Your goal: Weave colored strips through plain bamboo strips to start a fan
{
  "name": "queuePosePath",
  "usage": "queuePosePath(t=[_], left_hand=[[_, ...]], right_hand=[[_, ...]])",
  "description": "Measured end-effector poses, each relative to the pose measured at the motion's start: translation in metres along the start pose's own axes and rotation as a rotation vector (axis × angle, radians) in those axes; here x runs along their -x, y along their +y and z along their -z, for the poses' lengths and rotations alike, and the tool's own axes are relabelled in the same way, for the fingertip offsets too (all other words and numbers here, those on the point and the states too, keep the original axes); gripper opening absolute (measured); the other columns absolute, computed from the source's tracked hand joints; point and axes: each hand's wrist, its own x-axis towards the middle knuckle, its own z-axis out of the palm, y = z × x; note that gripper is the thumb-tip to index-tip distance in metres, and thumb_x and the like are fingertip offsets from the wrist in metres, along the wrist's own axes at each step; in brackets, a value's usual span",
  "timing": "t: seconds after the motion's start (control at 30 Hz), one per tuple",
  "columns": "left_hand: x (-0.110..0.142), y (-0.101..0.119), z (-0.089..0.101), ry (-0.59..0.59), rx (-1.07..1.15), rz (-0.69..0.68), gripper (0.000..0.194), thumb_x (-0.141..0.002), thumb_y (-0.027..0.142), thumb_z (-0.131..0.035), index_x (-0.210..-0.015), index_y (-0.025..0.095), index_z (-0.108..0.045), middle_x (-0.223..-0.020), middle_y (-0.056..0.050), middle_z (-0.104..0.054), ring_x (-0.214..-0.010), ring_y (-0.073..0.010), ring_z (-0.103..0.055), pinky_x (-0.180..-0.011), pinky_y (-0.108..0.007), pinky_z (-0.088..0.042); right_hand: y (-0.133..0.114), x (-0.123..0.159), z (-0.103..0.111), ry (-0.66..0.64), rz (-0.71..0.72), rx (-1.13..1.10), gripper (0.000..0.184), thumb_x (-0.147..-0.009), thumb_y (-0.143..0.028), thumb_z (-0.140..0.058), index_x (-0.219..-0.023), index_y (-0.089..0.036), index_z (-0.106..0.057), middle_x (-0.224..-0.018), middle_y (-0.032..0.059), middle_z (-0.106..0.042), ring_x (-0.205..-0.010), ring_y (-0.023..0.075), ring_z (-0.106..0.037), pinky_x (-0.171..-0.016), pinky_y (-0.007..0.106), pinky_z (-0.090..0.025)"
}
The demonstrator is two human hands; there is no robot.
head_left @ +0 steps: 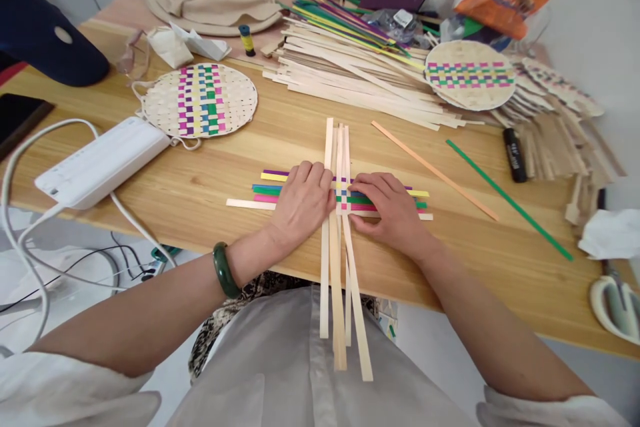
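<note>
Left hand (pixel 305 197) on weave (pixel 343 199), strips (pixel 325 293) overhanging table (pixel 390 277)

- A rounded, glossy, dark green bangle (pixel 226 271) is worn at the left wrist (pixel 254 255), behind the fingers (pixel 314 175) of the left hand (pixel 303 203).
- A pale left sleeve (pixel 83 387), loosely creased, is seen well behind those fingers.
- A similarly pale right sleeve (pixel 547 411) is seen well behind the fingers of the right hand (pixel 393 213).
- Between the sleeves, nearer to the fingers, the torso is covered by a pale grey top (pixel 280 353), marked down its front by a vertical placket (pixel 321 360).
- Dark-and-cream patterned cloth (pixel 203 343) is shown beside the top, behind the left fingers.
</note>
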Motion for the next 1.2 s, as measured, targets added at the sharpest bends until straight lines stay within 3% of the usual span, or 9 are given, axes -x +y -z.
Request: queuePosePath(t=[0.43,0.63,0.73,0.83,1.0,1.1,1.2], left_hand=[[0.001,0.003,0.002,-0.006,-0.086,-0.005,0.022,-0.093,0.021,-0.042,-0.094,0.011,-0.061,-0.091,-0.017,-0.061,-0.091,-0.0334,-0.054,-0.081,-0.046,-0.046],[0.003,0.0,0.006,-0.008,-0.015,0.045,0.023,-0.093,0.021,-0.042,-0.095,0.011,-0.062,-0.095,-0.016,-0.063,-0.097,-0.0327,-0.056,-0.086,-0.047,-0.048],[0.009,-0.007,0.013,0.015,0.112,0.039,0.029,-0.096,0.026,-0.042,-0.109,0.009,-0.062,-0.108,-0.016,-0.065,-0.105,-0.0306,-0.057,-0.094,-0.046,-0.049],[0.018,-0.017,0.02,0.026,0.246,0.001,0.043,-0.097,0.032,-0.045,-0.132,0.008,-0.053,-0.135,-0.015,-0.058,-0.129,-0.0273,-0.05,-0.112,-0.044,-0.04],[0.028,-0.029,0.02,-0.174,0.201,0.0,0.069,-0.094,0.045,-0.051,-0.15,0.007,-0.035,-0.159,-0.016,-0.033,-0.15,-0.0293,-0.023,-0.124,-0.049,-0.018],[0.023,-0.03,0.02,-0.279,0.16,0.013,0.067,-0.096,0.043,-0.048,-0.15,0.007,-0.035,-0.159,-0.015,-0.031,-0.152,-0.0295,-0.018,-0.124,-0.051,-0.014],[0.014,-0.032,0.024,-0.309,0.161,0.012,0.064,-0.095,0.04,-0.048,-0.15,0.01,-0.038,-0.159,-0.013,-0.032,-0.152,-0.0299,-0.016,-0.124,-0.053,-0.012]], right_hand=[[-0.003,-0.002,0.0,-0.011,-0.024,-0.024,0.032,-0.079,-0.023,-0.061,-0.111,-0.023,-0.06,-0.118,0.0091,-0.066,-0.107,0.0273,-0.058,-0.096,0.046,-0.048],[-0.006,0.001,0.004,0.002,0.028,-0.009,0.038,-0.079,-0.027,-0.062,-0.116,-0.019,-0.059,-0.12,0.0117,-0.065,-0.109,0.0284,-0.056,-0.096,0.047,-0.048],[-0.004,0.002,0.007,0.074,0.032,-0.017,0.031,-0.083,-0.025,-0.059,-0.113,-0.02,-0.06,-0.118,0.0107,-0.066,-0.108,0.0265,-0.058,-0.095,0.045,-0.049],[0.0,0.003,0.008,0.148,0.008,0.013,0.022,-0.086,-0.023,-0.057,-0.108,-0.02,-0.062,-0.112,0.0099,-0.068,-0.105,0.0255,-0.059,-0.093,0.044,-0.05],[0.001,0.002,0.004,0.1,-0.059,0.03,0.019,-0.085,-0.024,-0.062,-0.103,-0.02,-0.064,-0.11,0.0084,-0.069,-0.103,0.0252,-0.059,-0.091,0.043,-0.051],[0.0,0.001,0.004,0.077,-0.095,0.025,0.018,-0.086,-0.026,-0.061,-0.104,-0.021,-0.064,-0.112,0.0081,-0.069,-0.105,0.0249,-0.06,-0.091,0.042,-0.051],[0.006,0.0,0.013,0.093,-0.126,0.056,0.018,-0.089,-0.028,-0.057,-0.104,-0.02,-0.065,-0.111,0.0079,-0.07,-0.105,0.0239,-0.061,-0.093,0.041,-0.051]])
